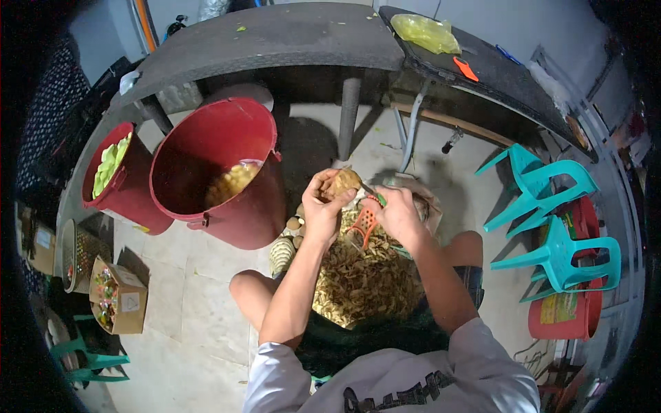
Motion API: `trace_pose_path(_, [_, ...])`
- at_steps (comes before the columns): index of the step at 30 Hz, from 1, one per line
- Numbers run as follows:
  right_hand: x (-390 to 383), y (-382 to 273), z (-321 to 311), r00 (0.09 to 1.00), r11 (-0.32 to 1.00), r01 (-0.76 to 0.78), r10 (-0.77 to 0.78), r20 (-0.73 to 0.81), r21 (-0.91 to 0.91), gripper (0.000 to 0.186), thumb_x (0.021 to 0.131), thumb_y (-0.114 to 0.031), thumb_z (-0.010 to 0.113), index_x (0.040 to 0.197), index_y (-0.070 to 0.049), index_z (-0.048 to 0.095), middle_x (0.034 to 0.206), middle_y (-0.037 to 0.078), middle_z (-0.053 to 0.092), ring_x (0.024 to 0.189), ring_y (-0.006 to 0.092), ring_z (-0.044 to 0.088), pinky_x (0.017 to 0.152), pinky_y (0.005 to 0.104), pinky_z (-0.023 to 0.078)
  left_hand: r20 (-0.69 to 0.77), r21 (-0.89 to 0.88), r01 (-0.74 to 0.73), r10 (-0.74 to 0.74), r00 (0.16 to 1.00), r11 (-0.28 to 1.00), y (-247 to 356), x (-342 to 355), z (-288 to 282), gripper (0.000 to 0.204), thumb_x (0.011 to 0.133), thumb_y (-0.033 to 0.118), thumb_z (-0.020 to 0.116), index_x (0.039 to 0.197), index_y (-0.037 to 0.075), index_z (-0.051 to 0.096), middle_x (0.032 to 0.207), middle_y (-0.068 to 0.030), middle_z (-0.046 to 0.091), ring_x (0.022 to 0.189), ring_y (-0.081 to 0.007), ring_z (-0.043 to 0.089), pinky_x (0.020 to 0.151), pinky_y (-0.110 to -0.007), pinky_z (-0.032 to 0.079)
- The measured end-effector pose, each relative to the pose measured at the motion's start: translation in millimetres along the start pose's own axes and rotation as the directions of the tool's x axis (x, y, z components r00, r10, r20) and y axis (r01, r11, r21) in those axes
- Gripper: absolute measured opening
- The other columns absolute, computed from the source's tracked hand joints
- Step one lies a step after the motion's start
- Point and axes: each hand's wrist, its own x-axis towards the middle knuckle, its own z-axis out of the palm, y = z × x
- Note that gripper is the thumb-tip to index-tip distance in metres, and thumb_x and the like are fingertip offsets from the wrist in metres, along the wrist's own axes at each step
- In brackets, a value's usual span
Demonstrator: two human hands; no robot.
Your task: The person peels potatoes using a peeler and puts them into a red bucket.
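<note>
A brown potato sits in the fingers of my left hand, which curls round it. My right hand grips a small knife with a green and red handle, its blade against or close to the potato's right side. Just below my hands an orange peeler rests on a large heap of peelings between my legs. Several unpeeled potatoes lie left of the heap. Beyond my right hand is a crumpled pale sack.
A big red bucket holds pale peeled pieces in liquid; a smaller red bucket contains light green pieces. Dark tables stand ahead, one bearing a yellow plastic bag. Teal stools are at right, a cardboard box at left.
</note>
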Motion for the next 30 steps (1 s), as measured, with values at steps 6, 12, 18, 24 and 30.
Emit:
trace_pose_path(6, [6.1, -11.3, 0.4, 0.997, 0.998, 0.058, -0.059, 0.041, 0.015, 0.022, 0.079, -0.008, 0.064, 0.098, 0.003, 0.062, 0.093, 0.024, 0.062, 0.090, 0.0424, 0.059, 0.081, 0.0444, 0.048, 0.024, 0.296, -0.223, 0.226, 0.974, 0.929, 5.7, -5.1, 11.2, 0.042, 0.066, -0.012, 0.074, 0.100, 0.000, 0.053, 0.108, -0.0103, 0.059, 0.098, -0.0166, 0.058, 0.087, -0.030, 0.048])
trace_pose_path(12, [11.9, -15.5, 1.1, 0.995, 0.994, 0.097, -0.098, 0.032, 0.040, 0.025, 0.077, -0.006, 0.063, 0.101, 0.002, 0.062, 0.097, 0.025, 0.061, 0.095, 0.0426, 0.057, 0.085, 0.0448, 0.047, 0.016, 0.357, -0.271, 0.284, 0.959, 0.894, 17.6, -4.3, 13.6, 0.041, 0.062, -0.009, 0.078, 0.094, -0.001, 0.053, 0.107, -0.0105, 0.058, 0.096, -0.0159, 0.058, 0.086, -0.029, 0.049])
trace_pose_path(18, [23.8, 4.7, 11.6, 0.993, 0.992, 0.116, -0.115, 0.024, -0.052, 0.024, 0.074, -0.004, 0.058, 0.097, 0.001, 0.064, 0.093, 0.025, 0.062, 0.091, 0.0449, 0.056, 0.082, 0.0480, 0.046, 0.019, 0.391, -0.300, 0.318, 0.948, 0.870, 17.1, -8.6, 13.1, 0.040, 0.062, -0.008, 0.079, 0.092, 0.000, 0.053, 0.106, -0.0099, 0.058, 0.092, -0.0131, 0.055, 0.082, -0.027, 0.047])
trace_pose_path(24, [16.9, 12.8, 14.0, 0.997, 0.998, 0.018, -0.023, -0.069, -0.068, 0.017, 0.080, -0.014, 0.063, 0.092, -0.002, 0.065, 0.081, 0.022, 0.063, 0.080, 0.0433, 0.057, 0.076, 0.0457, 0.045, -0.037, 0.338, -0.278, 0.308, 0.951, 0.899, 14.6, -1.6, 6.8, 0.039, 0.062, -0.010, 0.078, 0.090, 0.002, 0.053, 0.103, -0.0076, 0.059, 0.081, -0.0084, 0.049, 0.074, -0.024, 0.045])
trace_pose_path(30, [13.9, -0.6, 7.9, 0.997, 0.997, 0.078, -0.078, 0.013, -0.012, 0.024, 0.080, -0.012, 0.063, 0.101, -0.002, 0.064, 0.092, 0.024, 0.062, 0.095, 0.0428, 0.053, 0.084, 0.0444, 0.045, -0.002, 0.296, -0.266, 0.279, 0.960, 0.917, 11.8, -2.2, 12.2, 0.040, 0.062, -0.009, 0.078, 0.091, 0.001, 0.053, 0.105, -0.0092, 0.058, 0.087, -0.0110, 0.054, 0.079, -0.025, 0.046])
